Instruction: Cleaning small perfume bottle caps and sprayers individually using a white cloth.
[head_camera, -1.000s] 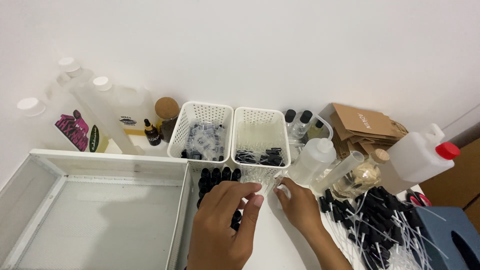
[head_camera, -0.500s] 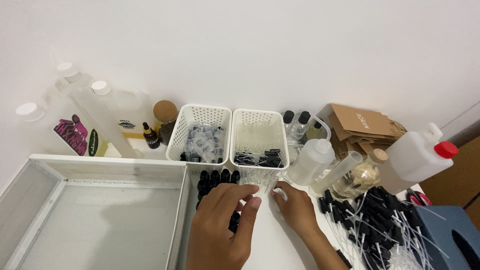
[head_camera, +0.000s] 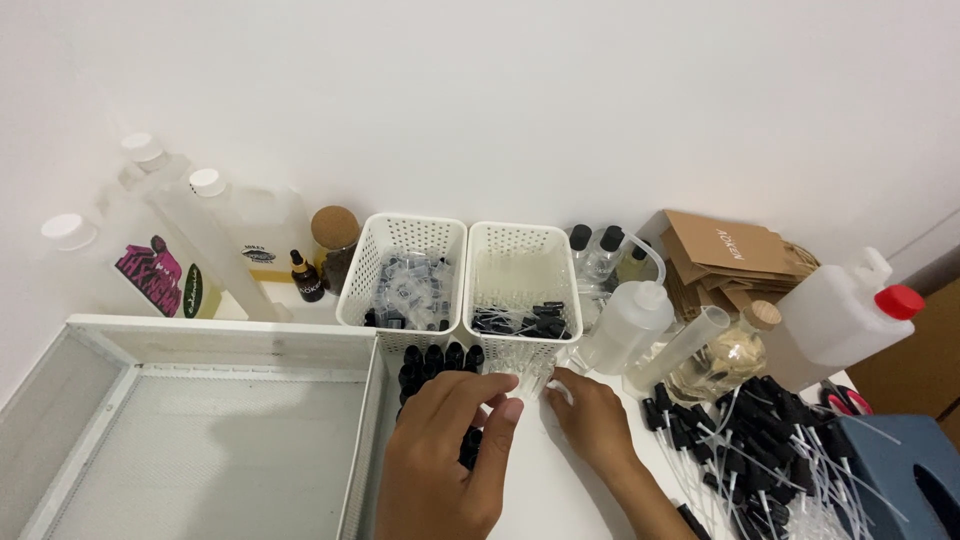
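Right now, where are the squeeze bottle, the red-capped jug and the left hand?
squeeze bottle (head_camera: 627, 322), head view, on its translucent body.
red-capped jug (head_camera: 838, 312), head view, on its white side.
left hand (head_camera: 445, 450), head view, on its back.

Two white perforated baskets (head_camera: 402, 262), (head_camera: 520, 265) just beyond fingertips. Two hands: left (head_camera: 445, 450), right (head_camera: 590, 415). Three large translucent jugs with white caps (head_camera: 215, 235) far left of fingers. One squeeze bottle (head_camera: 628, 318), one red-capped jug (head_camera: 840, 310), one cork-stoppered flask (head_camera: 725, 350) right of fingers. One mesh tray (head_camera: 200, 340) left. Black sprayer caps (head_camera: 745, 435): too many to count.

A small bottling workbench (home-style): white baskets (head_camera: 520, 262), spray pumps (head_camera: 760, 430), jugs (head_camera: 835, 315)
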